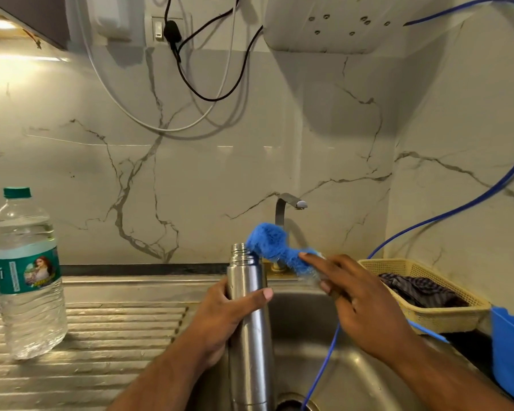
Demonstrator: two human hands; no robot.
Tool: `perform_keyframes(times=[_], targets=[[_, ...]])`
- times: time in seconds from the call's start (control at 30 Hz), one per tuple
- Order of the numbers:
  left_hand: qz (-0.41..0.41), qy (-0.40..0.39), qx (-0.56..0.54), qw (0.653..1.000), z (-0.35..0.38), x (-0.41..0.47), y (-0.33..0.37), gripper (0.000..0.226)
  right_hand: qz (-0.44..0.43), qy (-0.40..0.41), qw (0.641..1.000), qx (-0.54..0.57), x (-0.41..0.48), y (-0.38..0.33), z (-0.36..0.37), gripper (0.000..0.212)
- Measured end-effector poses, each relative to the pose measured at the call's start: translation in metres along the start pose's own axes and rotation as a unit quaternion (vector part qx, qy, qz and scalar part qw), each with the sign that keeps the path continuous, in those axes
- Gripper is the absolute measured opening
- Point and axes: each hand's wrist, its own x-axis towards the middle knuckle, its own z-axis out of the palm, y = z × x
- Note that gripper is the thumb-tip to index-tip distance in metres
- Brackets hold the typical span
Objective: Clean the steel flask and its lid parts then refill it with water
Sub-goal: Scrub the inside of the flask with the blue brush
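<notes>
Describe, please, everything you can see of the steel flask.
The steel flask is a slim, brushed-metal cylinder with a narrower threaded neck, its lid off and mouth open. It is held roughly upright over the sink, gripped round the upper body by the left hand. The blue brush in the right hand hovers beside its mouth; contact is unclear.

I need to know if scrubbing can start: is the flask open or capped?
Open: the flask shows its bare threaded neck, nothing on it, with the brush just beside the mouth.
</notes>
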Motion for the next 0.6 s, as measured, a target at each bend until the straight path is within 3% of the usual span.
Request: perform_keyframes(times=[0.17, 0.37, 0.5, 0.6], targets=[[0.018, 0.025, 0.003, 1.0, 0.003, -0.003, 0.0, 0.051, -0.023, -0.046, 0.998, -0.023, 0.004, -0.019, 0.012, 0.089], [0.015, -0.007, -0.009, 1.0, 0.004, -0.001, 0.0, 0.072, 0.015, -0.014, 0.999, 0.033, -0.002, -0.005, 0.005, 0.07], [-0.021, -0.026, -0.058, 0.998, 0.009, 0.0, -0.004, 0.063, -0.005, -0.035, 0.999, 0.009, 0.004, -0.017, 0.012, 0.07], [-0.024, -0.034, -0.072, 0.997, 0.002, 0.002, -0.004, 0.059, 0.026, -0.018, 0.999, 0.031, 0.002, -0.003, 0.006, 0.07]])
